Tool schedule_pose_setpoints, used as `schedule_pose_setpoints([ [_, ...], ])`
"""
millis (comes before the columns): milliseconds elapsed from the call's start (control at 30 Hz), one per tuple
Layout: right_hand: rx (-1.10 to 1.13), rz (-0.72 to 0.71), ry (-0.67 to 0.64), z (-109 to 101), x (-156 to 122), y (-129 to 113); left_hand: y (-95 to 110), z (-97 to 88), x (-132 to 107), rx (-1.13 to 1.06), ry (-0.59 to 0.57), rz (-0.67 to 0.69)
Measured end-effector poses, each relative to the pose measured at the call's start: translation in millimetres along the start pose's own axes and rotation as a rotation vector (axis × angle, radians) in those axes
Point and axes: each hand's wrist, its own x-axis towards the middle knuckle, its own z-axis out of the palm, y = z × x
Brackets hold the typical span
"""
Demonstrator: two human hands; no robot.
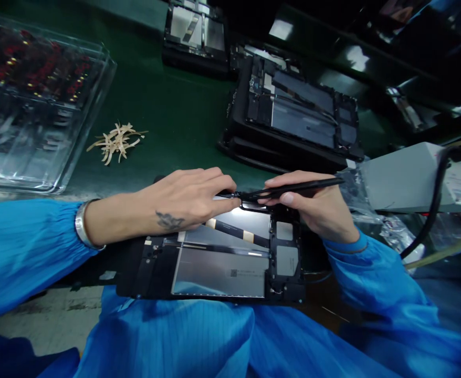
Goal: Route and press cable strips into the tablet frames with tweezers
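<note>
Both busy over the opened tablet (pixel 222 262) lying flat just beneath: left hand (pixel 183 202) pinched shut at its far rim on something too small to tell, right hand (pixel 317 212) grasping thin black tweezers (pixel 297 188) that meet those fingertips. Probably risky to let the hard points slip, scratching the glossy metal plate or creasing the flat, tan-banded ribbon cable (pixel 234 232) under the left knuckles.

**Qty check, bench**

Opened tablets: 3 pcs, i.e. near tablet (pixel 218 268), mid tablet (pixel 301 113), far tablet (pixel 197 31). Clear tray (pixel 91 113): 1. Pile of tan strips (pixel 116 140): 1. Black tweezers (pixel 297 187): 1 pr. Grey box (pixel 404 176): 1. Hands: 2, L hand (pixel 183 202) & R hand (pixel 317 210). Bracelet (pixel 81 224): 1.
</note>
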Motion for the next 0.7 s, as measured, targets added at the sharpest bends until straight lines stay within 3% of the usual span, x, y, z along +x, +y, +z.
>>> schedule_pose_setpoints([
  [200,0.058,0.106,0.029,-4,7,-14,6,-3.1,-1,0.061,-0.007,0.021],
  [367,-0.284,-0.084,0.141,12,12,-21,9,-4.9,1,0.126,-0.025,0.032],
  [467,-0.402,-0.12,0.061,18,17,-23,11,-8.6,4,0.15,-0.08,0.028],
  [700,-0.365,-0.092,-0.037,17,20,-21,11,-8.1,5,0.135,-0.078,0.024],
])
